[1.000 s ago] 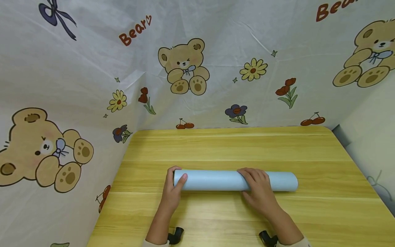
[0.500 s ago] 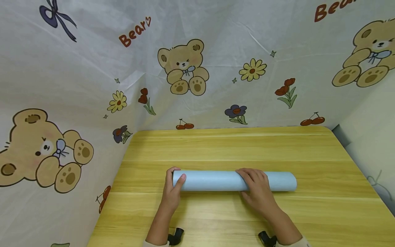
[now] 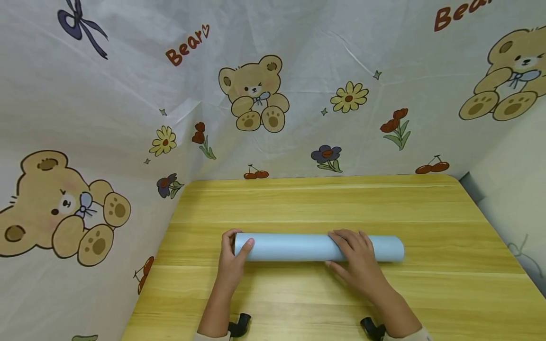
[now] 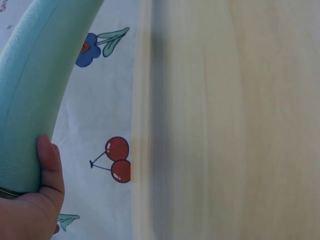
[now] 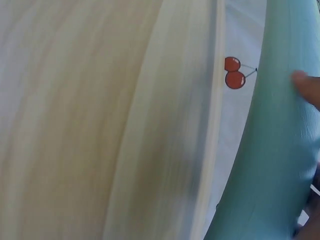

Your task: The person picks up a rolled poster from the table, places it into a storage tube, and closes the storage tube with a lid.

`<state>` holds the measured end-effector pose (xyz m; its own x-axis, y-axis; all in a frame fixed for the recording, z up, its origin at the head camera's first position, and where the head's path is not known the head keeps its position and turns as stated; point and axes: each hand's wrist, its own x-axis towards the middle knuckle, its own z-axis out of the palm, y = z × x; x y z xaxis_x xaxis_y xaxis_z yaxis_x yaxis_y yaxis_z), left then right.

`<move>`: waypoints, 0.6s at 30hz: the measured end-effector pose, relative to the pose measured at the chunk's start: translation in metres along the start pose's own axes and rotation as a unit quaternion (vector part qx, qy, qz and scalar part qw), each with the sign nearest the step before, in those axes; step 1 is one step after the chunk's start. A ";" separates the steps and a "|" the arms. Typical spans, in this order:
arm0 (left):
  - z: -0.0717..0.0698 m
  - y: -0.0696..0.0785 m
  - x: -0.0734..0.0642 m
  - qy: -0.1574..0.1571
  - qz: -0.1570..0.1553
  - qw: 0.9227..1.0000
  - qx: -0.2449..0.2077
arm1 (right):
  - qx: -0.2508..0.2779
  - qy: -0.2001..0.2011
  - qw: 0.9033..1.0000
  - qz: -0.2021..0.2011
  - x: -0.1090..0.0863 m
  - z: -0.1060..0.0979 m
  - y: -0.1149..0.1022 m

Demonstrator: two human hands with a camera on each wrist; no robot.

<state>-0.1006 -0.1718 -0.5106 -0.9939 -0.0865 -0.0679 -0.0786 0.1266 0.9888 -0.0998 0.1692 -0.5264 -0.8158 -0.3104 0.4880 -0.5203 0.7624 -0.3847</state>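
A long light-blue roll [image 3: 290, 247] lies crosswise above the wooden table, its smooth sheet surface facing me. My left hand [image 3: 232, 260] grips its left end, thumb along the front and fingers behind the end, mostly hidden. In the left wrist view, the left thumb [image 4: 50, 165] presses on the roll [image 4: 40, 90] beside its dark-edged end. Right of the middle, my right hand [image 3: 360, 260] holds the roll with fingers bent over the top and the thumb low at its front edge. The right wrist view shows the thumb [image 5: 306, 86] at the roll's surface [image 5: 270, 135].
The wooden tabletop [image 3: 315, 203] stretches around the roll. A white cloth printed with bears and flowers [image 3: 298, 42] hangs behind and at the left. Black bent pieces [image 3: 241, 325] show beside both wrists. A cable [image 3: 524, 253] lies beyond the right edge.
The roll and my left hand have shifted slightly left and a little away. My right hand stays almost in place, its thumb spread further out.
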 end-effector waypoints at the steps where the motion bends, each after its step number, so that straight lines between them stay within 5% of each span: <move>1: -0.001 0.000 0.001 0.005 -0.002 1.000 -0.005 | 0.002 0.002 1.000 0.005 0.000 -0.001 0.001; 8: -0.011 -0.002 0.002 0.046 -0.017 0.998 0.032 | 0.007 0.009 0.999 0.044 -0.004 -0.005 0.011; 18: -0.020 -0.002 0.004 0.061 -0.051 0.994 0.069 | 0.011 0.037 0.992 0.118 -0.011 -0.010 0.025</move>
<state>-0.1026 -0.1924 -0.5097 -0.9644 -0.2237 -0.1412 -0.1960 0.2454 0.9494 -0.1010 0.1973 -0.5332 -0.8951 -0.0811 0.4385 -0.3232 0.7955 -0.5126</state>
